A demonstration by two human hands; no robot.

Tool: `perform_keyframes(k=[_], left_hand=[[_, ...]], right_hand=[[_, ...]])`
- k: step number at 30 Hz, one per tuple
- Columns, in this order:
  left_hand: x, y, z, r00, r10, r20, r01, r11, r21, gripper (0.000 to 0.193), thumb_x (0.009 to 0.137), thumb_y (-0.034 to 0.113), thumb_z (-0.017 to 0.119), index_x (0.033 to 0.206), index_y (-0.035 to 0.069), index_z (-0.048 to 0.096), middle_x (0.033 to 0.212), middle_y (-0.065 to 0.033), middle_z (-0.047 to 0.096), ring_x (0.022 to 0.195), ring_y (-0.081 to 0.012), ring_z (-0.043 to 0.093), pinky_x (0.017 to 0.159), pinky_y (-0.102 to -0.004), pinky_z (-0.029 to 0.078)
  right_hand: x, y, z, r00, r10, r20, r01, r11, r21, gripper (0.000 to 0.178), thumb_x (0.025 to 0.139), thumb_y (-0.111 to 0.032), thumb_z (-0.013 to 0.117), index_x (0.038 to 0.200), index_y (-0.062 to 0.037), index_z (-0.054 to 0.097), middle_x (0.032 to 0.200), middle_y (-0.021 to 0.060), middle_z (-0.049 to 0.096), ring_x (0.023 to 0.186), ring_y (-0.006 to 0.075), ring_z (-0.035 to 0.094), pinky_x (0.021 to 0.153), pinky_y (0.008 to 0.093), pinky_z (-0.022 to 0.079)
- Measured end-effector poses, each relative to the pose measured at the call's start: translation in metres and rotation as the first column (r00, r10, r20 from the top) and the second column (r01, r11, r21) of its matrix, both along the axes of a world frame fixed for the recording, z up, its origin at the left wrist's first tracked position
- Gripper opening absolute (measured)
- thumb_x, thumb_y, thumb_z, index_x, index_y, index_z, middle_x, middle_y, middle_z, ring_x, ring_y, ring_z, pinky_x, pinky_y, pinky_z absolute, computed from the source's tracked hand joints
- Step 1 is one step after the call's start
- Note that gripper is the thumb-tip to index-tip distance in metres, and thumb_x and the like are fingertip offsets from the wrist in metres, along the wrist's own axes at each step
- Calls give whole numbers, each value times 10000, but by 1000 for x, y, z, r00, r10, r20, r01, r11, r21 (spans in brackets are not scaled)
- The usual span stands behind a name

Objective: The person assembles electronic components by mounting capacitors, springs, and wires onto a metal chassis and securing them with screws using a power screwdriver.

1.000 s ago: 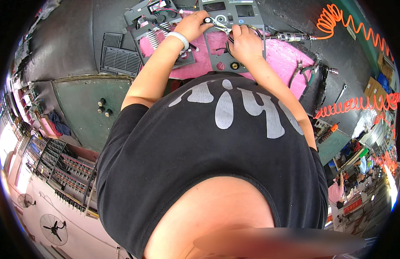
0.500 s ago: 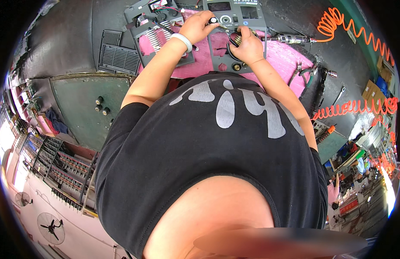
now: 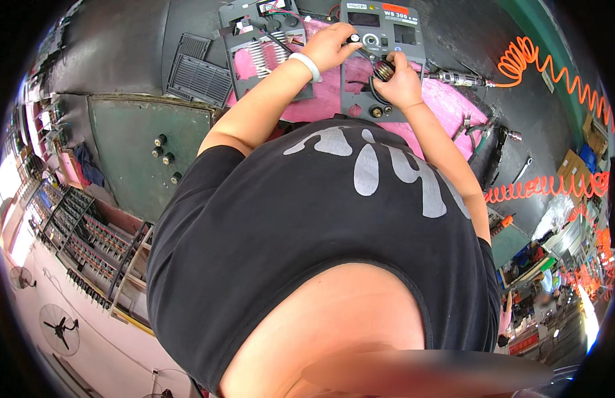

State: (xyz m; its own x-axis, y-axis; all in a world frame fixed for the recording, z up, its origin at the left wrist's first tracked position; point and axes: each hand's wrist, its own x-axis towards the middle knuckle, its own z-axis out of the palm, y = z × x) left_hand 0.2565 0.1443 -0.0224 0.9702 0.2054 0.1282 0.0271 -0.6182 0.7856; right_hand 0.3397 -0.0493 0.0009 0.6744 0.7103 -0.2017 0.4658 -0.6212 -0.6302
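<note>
A grey front panel (image 3: 350,73) with a display window and a round dial lies on a pink sheet (image 3: 327,86). Above its upper part my left hand (image 3: 327,48) pinches a small black knob (image 3: 353,38) with a pale end. My right hand (image 3: 402,85), fingers curled, grips a dark round fitting (image 3: 384,70) with brass-coloured rings over the panel's middle. A black cable (image 3: 375,93) loops beside that hand. Two round brass-and-black sockets (image 3: 376,112) sit at the panel's near edge.
Left of the panel lies another grey housing (image 3: 231,56) with wires and metal fins, beside black vent grilles (image 3: 198,79). An air screwdriver (image 3: 457,79) on an orange coiled hose (image 3: 518,56) lies to the right, with pliers (image 3: 477,132) nearer. Several small fittings (image 3: 160,140) stand on a green surface.
The whole view has shifted, so the bench appears lower and further right. Both hands keep their holds over the panel, with only slight finger movement.
</note>
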Motion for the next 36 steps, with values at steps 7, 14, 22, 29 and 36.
perform_keyframes(k=[7,14,22,29,36], left_hand=[[-1,3,-3,1000,7,-12,-7,1000,-19,289,804,261,623,961,27,560,870,-147,564,817,-336,563,714,-395,464],[-4,2,-10,998,65,-21,-64,998,12,282,797,288,629,971,72,575,875,-135,543,810,-331,560,694,-401,468],[-3,2,-3,994,99,55,-106,985,136,303,751,296,681,966,101,593,800,-103,510,750,-302,561,658,-379,472],[3,-8,39,986,143,83,-147,988,38,216,745,169,662,907,53,577,834,-137,469,781,-321,512,660,-385,432],[9,-6,54,916,393,85,-343,874,-345,186,802,156,619,894,23,526,778,-91,507,699,-210,523,634,-333,433]], right_hand=[[4,4,5,999,35,-27,-34,998,46,453,607,-161,693,978,-53,457,770,161,599,725,331,603,653,399,480],[-25,21,4,948,84,306,-51,992,-116,512,622,-230,690,1025,-41,435,931,179,559,794,340,593,679,413,503],[-16,20,4,994,-37,105,44,997,-70,580,585,-261,726,1026,-34,427,902,199,598,823,351,605,705,405,500],[-2,14,6,997,-42,-66,41,999,-5,523,599,-218,705,990,-15,423,833,207,603,786,364,604,700,393,491],[-22,11,-2,987,-68,-145,76,996,48,391,629,-136,664,927,-12,442,746,164,562,686,302,572,641,368,468]])
